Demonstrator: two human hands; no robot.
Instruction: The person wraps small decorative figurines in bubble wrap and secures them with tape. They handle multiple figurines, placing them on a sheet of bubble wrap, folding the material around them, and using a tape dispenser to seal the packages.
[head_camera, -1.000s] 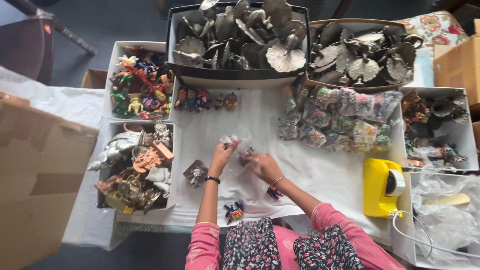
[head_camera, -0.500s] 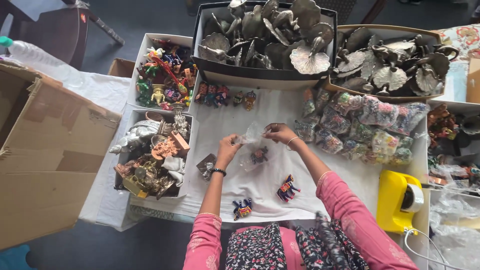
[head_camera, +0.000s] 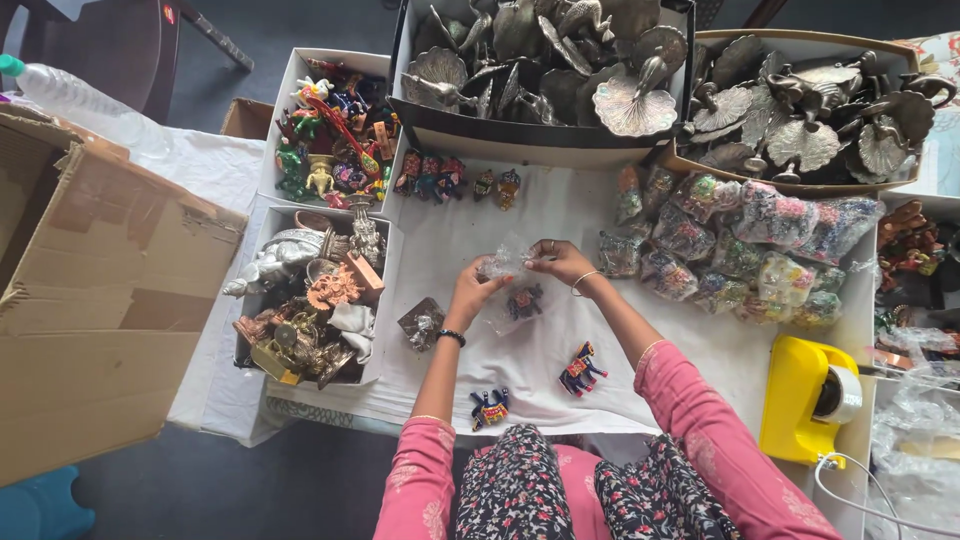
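Note:
My left hand (head_camera: 472, 290) and my right hand (head_camera: 556, 260) both pinch the top of a small clear plastic bag (head_camera: 510, 283) over the white cloth (head_camera: 520, 350). A small dark painted figurine (head_camera: 524, 300) hangs inside the bag below my fingers. Two painted toy animals lie on the cloth near me, one (head_camera: 580, 368) to the right and one (head_camera: 489, 408) at the front edge. A small wrapped metal piece (head_camera: 421, 324) sits just left of my left wrist.
A pile of bagged figurines (head_camera: 740, 250) lies to the right, a yellow tape dispenser (head_camera: 812, 400) beyond it. Boxes of metal peacock pieces (head_camera: 560, 60) stand at the back. White boxes of colourful (head_camera: 330, 130) and metal figurines (head_camera: 310, 300) stand left, beside a big cardboard box (head_camera: 90, 300).
My hands have drawn closer together on the bag, and the figurine now hangs inside it. The view has shifted slightly.

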